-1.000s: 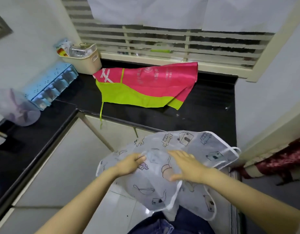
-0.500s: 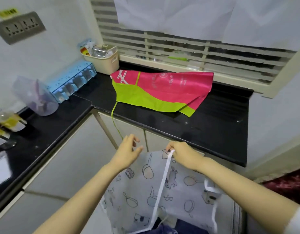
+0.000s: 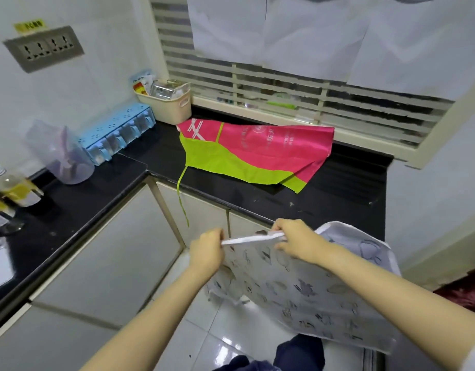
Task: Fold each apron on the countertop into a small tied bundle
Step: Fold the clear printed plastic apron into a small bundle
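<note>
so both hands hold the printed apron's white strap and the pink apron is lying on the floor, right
Not quite. In the head view the pink apron lies on the countertop, not the floor; only its green tie hangs over the edge. The rest stands: left hand and right hand both hold the printed apron's white strap.

A pink and lime-green apron (image 3: 257,153) lies spread on the black desk (image 3: 338,188), its right corner folded under. One green tie string (image 3: 180,199) dangles over the front edge. A white semi-sheer apron (image 3: 298,287) printed with small kitchenware drawings hangs in front of the desk, its white-trimmed edge stretched taut between the left hand (image 3: 207,250) and the right hand (image 3: 298,242).
</note>
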### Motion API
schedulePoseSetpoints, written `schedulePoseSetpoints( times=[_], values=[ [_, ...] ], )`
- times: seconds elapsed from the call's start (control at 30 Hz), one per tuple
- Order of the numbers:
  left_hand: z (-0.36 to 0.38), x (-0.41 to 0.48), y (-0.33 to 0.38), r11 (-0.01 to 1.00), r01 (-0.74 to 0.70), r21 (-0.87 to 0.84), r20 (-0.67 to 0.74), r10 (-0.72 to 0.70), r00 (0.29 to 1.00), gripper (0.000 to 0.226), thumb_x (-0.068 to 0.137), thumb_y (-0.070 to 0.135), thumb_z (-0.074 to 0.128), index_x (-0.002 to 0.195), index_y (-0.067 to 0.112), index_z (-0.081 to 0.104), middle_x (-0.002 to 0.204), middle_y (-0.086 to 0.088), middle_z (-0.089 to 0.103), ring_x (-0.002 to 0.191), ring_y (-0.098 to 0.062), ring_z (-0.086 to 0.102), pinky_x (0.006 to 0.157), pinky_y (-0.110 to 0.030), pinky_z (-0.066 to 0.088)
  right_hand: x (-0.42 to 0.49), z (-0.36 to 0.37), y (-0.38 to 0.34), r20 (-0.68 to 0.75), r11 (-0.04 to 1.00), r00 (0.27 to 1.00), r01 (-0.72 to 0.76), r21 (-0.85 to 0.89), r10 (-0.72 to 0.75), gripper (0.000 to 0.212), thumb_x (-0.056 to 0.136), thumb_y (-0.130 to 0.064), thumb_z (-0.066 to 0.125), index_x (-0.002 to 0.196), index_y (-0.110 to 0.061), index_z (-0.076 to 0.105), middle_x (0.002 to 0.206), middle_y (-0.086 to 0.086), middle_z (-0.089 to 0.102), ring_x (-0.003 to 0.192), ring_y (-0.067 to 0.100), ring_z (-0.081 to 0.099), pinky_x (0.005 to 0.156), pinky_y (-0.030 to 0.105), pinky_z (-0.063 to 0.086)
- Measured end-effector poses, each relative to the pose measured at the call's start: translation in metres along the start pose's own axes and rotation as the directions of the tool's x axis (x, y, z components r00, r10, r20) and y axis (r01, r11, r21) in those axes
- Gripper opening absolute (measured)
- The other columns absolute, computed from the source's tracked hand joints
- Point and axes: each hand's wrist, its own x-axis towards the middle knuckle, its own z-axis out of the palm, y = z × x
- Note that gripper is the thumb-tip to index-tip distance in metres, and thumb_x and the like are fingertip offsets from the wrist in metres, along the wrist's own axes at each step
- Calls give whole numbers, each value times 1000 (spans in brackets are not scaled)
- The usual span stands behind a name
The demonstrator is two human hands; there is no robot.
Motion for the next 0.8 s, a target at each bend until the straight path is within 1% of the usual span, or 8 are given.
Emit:
schedulePoseSetpoints(
  times=[0.07, 0.13, 0.23, 0.3, 0.4, 0.47, 0.6, 0.8],
  values=[
    [-9, 11, -16, 995, 9, 104, 104, -20, 994, 12, 89, 11, 47, 91, 14, 58, 102, -13, 65, 99, -34, 60, 76, -36, 47, -3, -17, 14, -78, 996, 994, -77, -32, 75, 16, 80, -2, 56, 86, -16, 56, 92, 11, 66, 87, 31, 62, 71, 37, 48],
    [-24, 20, -18, 998, -48, 44, 43, 46, 998, 8, 91, 12, 48, 84, 12, 52, 98, -17, 63, 96, -36, 58, 72, -37, 44, -5, -34, 18, -210, 995, 973, -99, -24, 91, 19, 81, 2, 54, 86, -16, 55, 89, 9, 64, 85, 32, 60, 70, 38, 47],
    [-48, 27, 5, 936, -267, -228, -445, 144, 884, 14, 90, -1, 44, 82, 11, 48, 87, -12, 52, 83, -29, 49, 69, -36, 36, -14, -49, 11, -587, 999, 809, 43, 3, -33, 29, 80, 9, 51, 101, -11, 54, 93, 0, 56, 82, 23, 53, 67, 37, 42],
    [-59, 25, 18, 856, -373, -357, -588, 104, 802, 18, 90, -6, 41, 84, 10, 47, 85, -6, 45, 77, -18, 41, 67, -27, 30, -20, -50, 12, -686, 994, 722, 110, -17, -92, 35, 79, 10, 52, 107, -9, 53, 97, -1, 56, 81, 21, 52, 65, 36, 42],
    [-41, 32, 3, 932, -250, -261, -176, 208, 962, 21, 87, -6, 42, 79, 14, 44, 83, -12, 53, 78, -25, 50, 65, -33, 34, -21, -34, 38, -303, 971, 948, -158, -179, 98, 25, 86, -6, 58, 110, -10, 54, 101, 11, 63, 87, 33, 60, 65, 35, 41],
    [-22, 32, -15, 957, -122, -262, 122, 159, 980, 28, 79, -12, 41, 72, 14, 49, 78, -19, 60, 78, -32, 60, 65, -34, 44, -24, -17, 54, -102, 938, 966, -257, -231, 239, 15, 86, -12, 59, 101, -12, 57, 101, 13, 65, 89, 34, 61, 66, 34, 42],
    [-9, 26, -21, 955, -71, -289, 169, 124, 978, 31, 85, -8, 40, 66, 16, 43, 76, -14, 57, 77, -27, 54, 61, -30, 35, -26, -5, 58, -150, 929, 965, -248, -275, 213, 12, 89, -10, 52, 99, -12, 57, 104, 10, 58, 85, 30, 58, 66, 33, 39],
    [-43, 20, -3, 893, -130, -431, 324, 288, 901, 18, 91, 32, 60, 87, 25, 43, 79, 8, 48, 73, -9, 45, 62, -21, 34, -25, -40, 42, -175, 822, 970, -235, -518, 167, 25, 91, -5, 43, 113, -13, 52, 99, 6, 54, 79, 26, 48, 65, 31, 32]
  ],
)
